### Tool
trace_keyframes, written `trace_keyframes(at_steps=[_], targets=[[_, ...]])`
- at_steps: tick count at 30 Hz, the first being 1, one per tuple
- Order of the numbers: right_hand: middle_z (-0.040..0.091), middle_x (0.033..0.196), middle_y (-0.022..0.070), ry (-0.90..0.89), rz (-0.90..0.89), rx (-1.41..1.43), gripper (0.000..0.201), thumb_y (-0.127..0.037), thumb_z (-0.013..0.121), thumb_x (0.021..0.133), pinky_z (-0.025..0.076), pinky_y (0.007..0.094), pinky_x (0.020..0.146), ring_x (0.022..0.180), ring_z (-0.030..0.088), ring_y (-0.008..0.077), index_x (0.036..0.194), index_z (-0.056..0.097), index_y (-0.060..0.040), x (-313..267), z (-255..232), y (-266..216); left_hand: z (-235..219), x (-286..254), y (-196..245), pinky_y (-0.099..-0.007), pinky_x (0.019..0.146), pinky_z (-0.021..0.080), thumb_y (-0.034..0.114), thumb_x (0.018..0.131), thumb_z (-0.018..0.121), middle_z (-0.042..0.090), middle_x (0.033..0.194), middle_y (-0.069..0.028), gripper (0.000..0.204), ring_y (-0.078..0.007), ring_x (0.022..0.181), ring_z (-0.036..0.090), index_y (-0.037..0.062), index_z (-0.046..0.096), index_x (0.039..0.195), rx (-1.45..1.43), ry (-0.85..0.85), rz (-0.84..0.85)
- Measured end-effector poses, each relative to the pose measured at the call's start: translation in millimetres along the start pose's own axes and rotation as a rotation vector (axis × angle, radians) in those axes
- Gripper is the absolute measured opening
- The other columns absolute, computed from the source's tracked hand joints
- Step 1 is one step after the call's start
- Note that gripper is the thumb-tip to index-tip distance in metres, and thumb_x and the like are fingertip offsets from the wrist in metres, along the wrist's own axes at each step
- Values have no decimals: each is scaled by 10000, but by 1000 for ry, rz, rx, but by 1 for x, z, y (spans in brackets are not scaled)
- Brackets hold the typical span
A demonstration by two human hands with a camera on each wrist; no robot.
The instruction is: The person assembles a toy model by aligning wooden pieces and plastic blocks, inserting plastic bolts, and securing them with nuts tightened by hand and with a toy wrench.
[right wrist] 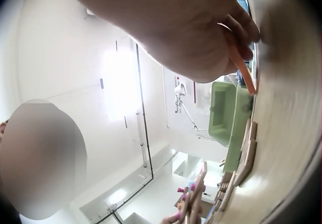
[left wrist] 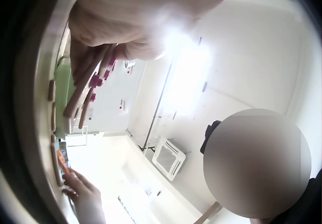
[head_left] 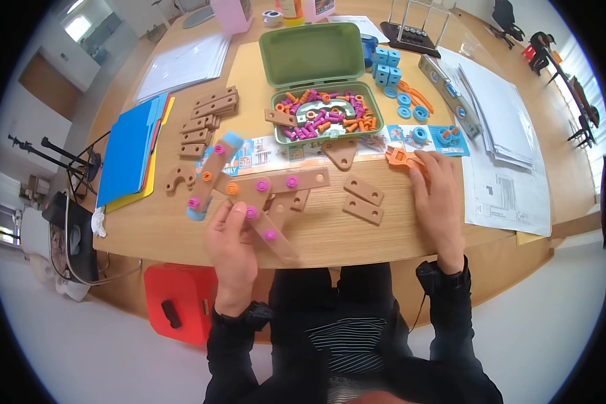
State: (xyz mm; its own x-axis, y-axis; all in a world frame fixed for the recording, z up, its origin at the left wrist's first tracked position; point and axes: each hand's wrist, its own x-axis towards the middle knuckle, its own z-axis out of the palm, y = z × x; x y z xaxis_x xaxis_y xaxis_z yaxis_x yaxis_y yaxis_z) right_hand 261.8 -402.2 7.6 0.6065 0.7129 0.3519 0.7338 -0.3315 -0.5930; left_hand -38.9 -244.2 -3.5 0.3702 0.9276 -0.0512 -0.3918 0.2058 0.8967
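My left hand [head_left: 233,242] grips an assembly of brown toy strips [head_left: 313,179], pinching it between thumb and fingers. Purple and orange bolts join the strips, and light-blue pieces [head_left: 233,140] cap the ends of its left crosspiece. Low over the table at the right, my right hand [head_left: 440,195] holds an orange toy wrench [head_left: 398,157]. In the right wrist view the wrench [right wrist: 245,75] slants out from between thumb and fingers, its end close to the tabletop. Two brown two-hole strips [head_left: 363,209] lie between the hands, with a brown triangular plate [head_left: 341,155] beyond them.
An open green box [head_left: 377,128] holds purple and orange bolts. Brown strips [head_left: 209,111] are stacked left; blue blocks [head_left: 387,67] and wheels [head_left: 403,99] sit right. An instruction strip [head_left: 303,153] lies before the box. Folders [head_left: 129,145] and papers [head_left: 501,182] flank the work.
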Motion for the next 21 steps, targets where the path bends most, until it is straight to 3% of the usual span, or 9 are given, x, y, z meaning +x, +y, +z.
trace_keyframes(at_steps=[1,2,4,5,8,12,15,17,21], targets=[[640,1286,176,105,-181,-217,315,-121,681,1019,508,447,1008,1204,595,350,1315,685,-15,-2,1,-6,-1,1,3,-287,899,542,138,1087,578,715,1066,-53,217,-115,968,682,-44,657,1174,-9,7,34],[640,1286,176,107,-178,-216,315,-121,681,1019,508,447,1008,1204,595,350,1315,685,-15,-4,0,-11,-1,2,7,-315,879,582,153,1083,574,729,1042,-54,218,-135,961,717,-10,657,1202,7,32,46],[587,1351,160,-36,-261,-100,368,-131,729,972,469,481,1073,1307,509,386,1329,678,-56,-12,-1,-24,-7,6,10,-317,892,584,162,1079,578,734,1062,-68,246,-149,984,723,-19,653,1227,1,35,59],[587,1351,160,-37,-259,-97,368,-131,729,972,469,481,1073,1307,509,386,1329,678,-56,-15,-2,-31,-9,6,11,-320,905,586,171,1074,582,738,1081,-82,276,-163,1007,729,-28,650,1253,-6,38,71],[587,1327,136,-312,-360,15,358,-143,740,966,469,478,1091,1281,530,382,1315,682,-83,-24,4,-51,-6,10,15,-337,950,588,167,1069,573,745,1134,-134,316,-210,1073,739,-56,638,1282,17,53,65],[591,1326,124,-340,-379,-5,354,-111,716,972,471,475,1091,1279,532,378,1322,675,-73,-25,18,-47,-2,11,19,-364,987,593,157,1068,554,742,1187,-185,340,-253,1114,742,-80,628,1300,24,26,29],[601,1338,118,-253,-267,1,343,-99,720,963,473,487,1076,1259,540,380,1303,682,-72,-21,22,-41,-1,12,20,-340,946,591,148,1081,550,743,1188,-203,325,-233,1070,744,-102,628,1273,36,-2,23],[596,1399,133,-153,-353,-137,333,-121,713,978,459,489,1113,1333,525,379,1305,674,-71,-17,20,-48,-2,14,18,-358,973,595,149,1082,547,744,1189,-218,340,-253,1083,748,-110,622,1291,36,-12,34],[547,1507,146,-220,-488,-166,327,-143,695,998,419,508,1171,1454,458,381,1317,661,-78,-24,37,-71,-3,16,11,-375,988,592,149,1080,549,742,1200,-211,344,-262,1088,747,-112,620,1294,5,-31,31]])
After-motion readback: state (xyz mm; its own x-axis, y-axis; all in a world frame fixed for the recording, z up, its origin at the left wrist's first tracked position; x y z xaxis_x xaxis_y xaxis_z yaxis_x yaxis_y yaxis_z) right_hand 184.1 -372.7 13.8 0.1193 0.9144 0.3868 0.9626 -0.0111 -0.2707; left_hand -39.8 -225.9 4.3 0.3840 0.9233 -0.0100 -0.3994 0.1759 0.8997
